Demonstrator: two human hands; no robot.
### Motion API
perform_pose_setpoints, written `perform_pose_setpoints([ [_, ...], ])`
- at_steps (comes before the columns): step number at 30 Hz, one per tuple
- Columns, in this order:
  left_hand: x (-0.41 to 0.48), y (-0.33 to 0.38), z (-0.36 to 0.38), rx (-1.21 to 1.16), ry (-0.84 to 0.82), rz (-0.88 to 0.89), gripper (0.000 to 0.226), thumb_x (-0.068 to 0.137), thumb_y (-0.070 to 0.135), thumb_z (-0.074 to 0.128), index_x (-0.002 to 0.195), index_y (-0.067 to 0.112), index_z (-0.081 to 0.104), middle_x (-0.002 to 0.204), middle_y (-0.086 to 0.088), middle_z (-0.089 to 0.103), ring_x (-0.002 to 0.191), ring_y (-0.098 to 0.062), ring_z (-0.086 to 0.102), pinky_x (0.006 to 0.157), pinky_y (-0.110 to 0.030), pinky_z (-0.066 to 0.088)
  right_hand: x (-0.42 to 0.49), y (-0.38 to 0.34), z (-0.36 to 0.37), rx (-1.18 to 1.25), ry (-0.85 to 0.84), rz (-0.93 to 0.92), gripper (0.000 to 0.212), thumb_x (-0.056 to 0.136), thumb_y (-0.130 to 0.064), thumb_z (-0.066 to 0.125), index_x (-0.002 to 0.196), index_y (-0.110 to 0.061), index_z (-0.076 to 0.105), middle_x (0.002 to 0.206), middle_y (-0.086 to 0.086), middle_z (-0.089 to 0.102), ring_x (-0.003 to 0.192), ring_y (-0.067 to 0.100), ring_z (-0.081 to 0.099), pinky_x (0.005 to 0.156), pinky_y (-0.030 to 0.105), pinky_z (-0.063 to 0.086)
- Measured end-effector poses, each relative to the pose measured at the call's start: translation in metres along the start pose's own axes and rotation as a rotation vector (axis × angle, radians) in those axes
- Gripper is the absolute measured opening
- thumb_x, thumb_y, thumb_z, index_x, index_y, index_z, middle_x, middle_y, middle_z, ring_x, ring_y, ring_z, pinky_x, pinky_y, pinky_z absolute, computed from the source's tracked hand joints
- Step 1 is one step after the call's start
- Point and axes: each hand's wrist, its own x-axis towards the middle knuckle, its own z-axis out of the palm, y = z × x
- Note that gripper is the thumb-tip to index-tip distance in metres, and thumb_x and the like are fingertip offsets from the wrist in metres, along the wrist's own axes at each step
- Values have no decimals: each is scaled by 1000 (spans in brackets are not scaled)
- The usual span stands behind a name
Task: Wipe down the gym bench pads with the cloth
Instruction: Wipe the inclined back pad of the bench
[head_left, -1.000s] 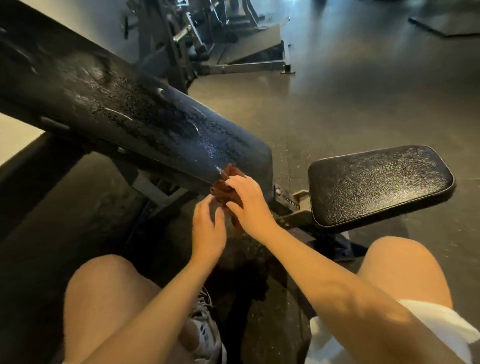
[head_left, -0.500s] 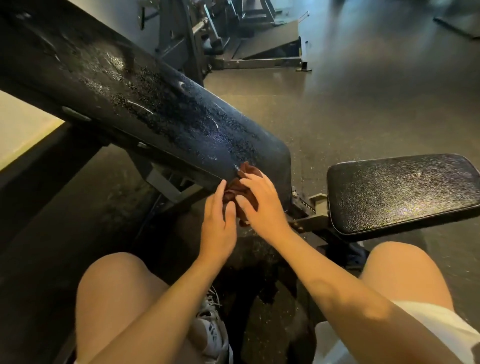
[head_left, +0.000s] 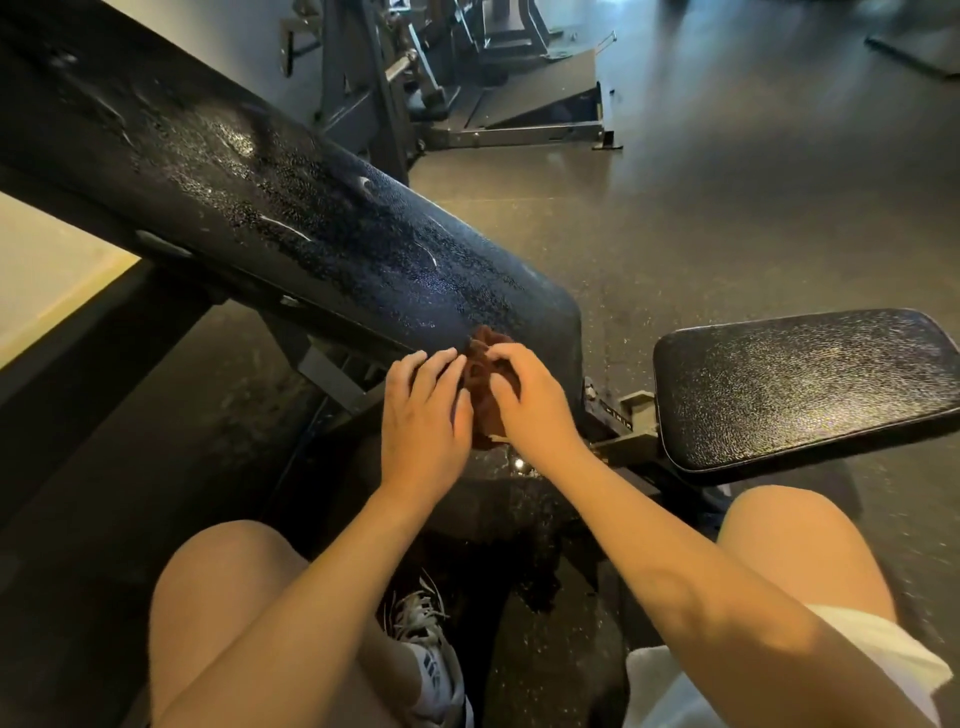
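Note:
A long black back pad, wet with droplets, slopes from the upper left down to the centre. A shorter black seat pad lies flat at the right. A bunched reddish-brown cloth sits at the back pad's lower near edge. My right hand grips the cloth with curled fingers. My left hand touches the cloth from the left, its fingers fairly straight against the cloth and the pad's edge. Most of the cloth is hidden between my hands.
The bench's metal frame and hinge join the two pads. My bare knees and a white sneaker are below. Grey gym machines stand on the dark rubber floor behind. A pale wall strip is at left.
My left hand has come up beside the cloth and now touches it at the pad's edge. My right hand keeps its grip at the same spot on the pad.

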Motion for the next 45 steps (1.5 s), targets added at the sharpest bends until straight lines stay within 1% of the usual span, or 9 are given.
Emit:
perform_pose_setpoints([
  [5, 4, -3, -1, -6, -5, 34, 39, 102, 23, 48, 136, 8, 58, 141, -4, 55, 146, -24, 32, 124, -47, 19, -7, 32, -24, -29, 140, 269, 30, 102, -14, 45, 127, -19, 59, 128, 1, 61, 117, 16, 55, 106, 40, 44],
  [12, 21, -7, -6, 71, -16, 80, 41, 104, 24, 39, 135, 3, 57, 138, -10, 56, 135, -27, 45, 121, -45, 25, 26, -14, 8, -59, -109, -148, 38, 105, -14, 41, 141, -19, 53, 148, -1, 48, 132, 9, 46, 113, 28, 38],
  [16, 19, -10, -2, 40, -9, 51, 41, 105, 26, 41, 136, 6, 58, 138, -7, 57, 135, -26, 45, 122, -43, 24, 18, 12, -2, 31, 27, 47, 35, 105, -16, 38, 130, -21, 62, 137, -2, 56, 119, 5, 52, 107, 28, 43],
  [19, 20, -8, -5, 46, -19, 39, 44, 105, 29, 36, 137, 7, 58, 138, -5, 57, 135, -24, 44, 124, -36, 18, 22, 5, 5, -2, 80, 149, 33, 106, -18, 36, 122, -21, 64, 134, 0, 58, 128, 12, 48, 113, 30, 34],
  [25, 26, -10, -10, 48, 11, 91, 36, 105, 24, 41, 130, 7, 61, 131, -6, 61, 126, -23, 48, 116, -40, 33, 24, -11, 22, 22, -49, -79, 33, 105, -27, 38, 131, -27, 60, 135, -8, 57, 123, 4, 50, 108, 32, 43],
  [32, 22, -10, -2, 22, 31, 69, 37, 104, 25, 44, 131, 8, 63, 133, -4, 61, 129, -23, 46, 117, -42, 33, 7, 25, 5, -56, 187, 233, 36, 105, -26, 35, 116, -20, 68, 123, -1, 65, 121, 16, 54, 109, 46, 41],
  [36, 30, -6, -6, 71, 12, 95, 37, 105, 25, 40, 129, 8, 62, 130, -5, 63, 125, -23, 50, 114, -42, 35, 22, -16, 18, -26, -11, 23, 37, 106, -27, 41, 139, -19, 56, 146, -5, 52, 139, 8, 39, 120, 31, 25],
  [39, 30, -9, -5, 54, 21, 95, 36, 104, 23, 44, 130, 8, 62, 130, -5, 62, 125, -23, 48, 114, -43, 36, 20, -9, 15, -34, -15, -41, 36, 104, -19, 46, 139, -20, 56, 145, -6, 53, 138, 6, 40, 118, 26, 27],
  [45, 24, -14, -1, 33, 26, 120, 40, 104, 27, 42, 133, 8, 63, 133, -3, 61, 127, -23, 46, 115, -41, 34, 5, 32, -13, -83, 173, 360, 37, 106, -21, 38, 137, -16, 57, 142, 3, 54, 133, 17, 47, 115, 35, 32],
])
